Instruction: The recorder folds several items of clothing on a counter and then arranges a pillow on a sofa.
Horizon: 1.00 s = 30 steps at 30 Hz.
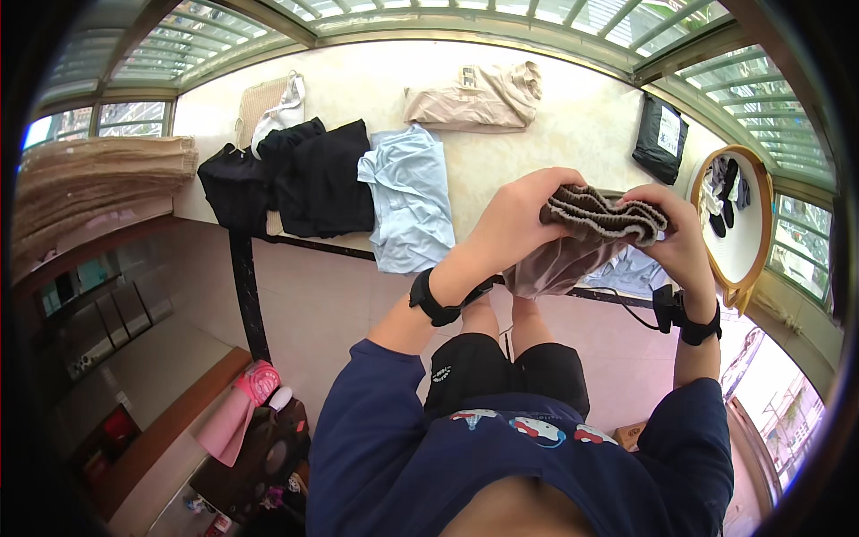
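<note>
A brown garment (567,262) with a gathered, ribbed waistband hangs between my hands, above the near edge of the table. My left hand (520,211) grips the left end of the bunched band, thumb below and fingers over the top. At the band's other end my right hand (678,228) pinches the cloth in the same way. The garment's lower part droops towards my legs. Behind it, a light blue patterned cloth (631,272) lies on the table edge, partly hidden. A folded pale blue garment (409,201) lies to the left of my left hand.
Folded black garments (322,181) and a woven bag (268,97) are at the table's (557,141) left. Beige trousers (473,104) lie at the back. On the right are a black package (661,137) with a label and a round basket (765,181) holding socks.
</note>
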Motion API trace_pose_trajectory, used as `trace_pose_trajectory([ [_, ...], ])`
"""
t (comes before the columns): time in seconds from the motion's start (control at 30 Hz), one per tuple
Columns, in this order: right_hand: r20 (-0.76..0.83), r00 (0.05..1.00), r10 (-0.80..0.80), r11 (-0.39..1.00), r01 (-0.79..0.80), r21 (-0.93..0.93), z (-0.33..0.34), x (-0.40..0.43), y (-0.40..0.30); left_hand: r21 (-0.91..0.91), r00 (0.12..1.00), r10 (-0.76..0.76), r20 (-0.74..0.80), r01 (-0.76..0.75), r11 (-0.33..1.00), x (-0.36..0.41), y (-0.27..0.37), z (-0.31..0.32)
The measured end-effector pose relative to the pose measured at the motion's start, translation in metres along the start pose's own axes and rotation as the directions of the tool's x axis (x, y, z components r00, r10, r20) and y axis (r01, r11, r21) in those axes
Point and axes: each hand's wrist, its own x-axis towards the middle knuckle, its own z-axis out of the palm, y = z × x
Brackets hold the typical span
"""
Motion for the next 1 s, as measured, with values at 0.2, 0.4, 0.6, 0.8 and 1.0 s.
trace_pose_trajectory([
  [0.2, -0.095, 0.973, -0.212, 0.974, 0.202, -0.104, -0.003, -0.010, -0.007, 0.035, 0.984, 0.171, 0.044, -0.173, 0.984, -0.009, 0.019, -0.001],
  [0.4, -0.043, 0.990, -0.134, 0.989, 0.131, -0.069, 0.037, -0.045, 0.024, 0.026, 0.994, 0.074, 0.077, -0.076, 0.997, -0.060, -0.024, 0.026],
  [0.6, 0.037, 0.999, -0.033, 0.998, 0.035, -0.047, 0.088, -0.070, 0.084, 0.143, 0.990, -0.074, 0.120, 0.056, 0.988, -0.094, -0.083, 0.049],
  [0.8, 0.093, 0.989, 0.119, 0.987, -0.127, 0.096, 0.113, -0.052, 0.142, 0.121, 0.947, -0.306, 0.101, 0.293, 0.948, -0.092, -0.131, 0.052],
  [1.0, -0.314, 0.948, 0.058, 0.989, -0.097, -0.112, 0.135, 0.019, 0.212, 0.367, 0.967, -0.188, -0.171, 0.240, 0.899, -0.029, -0.205, 0.044],
])
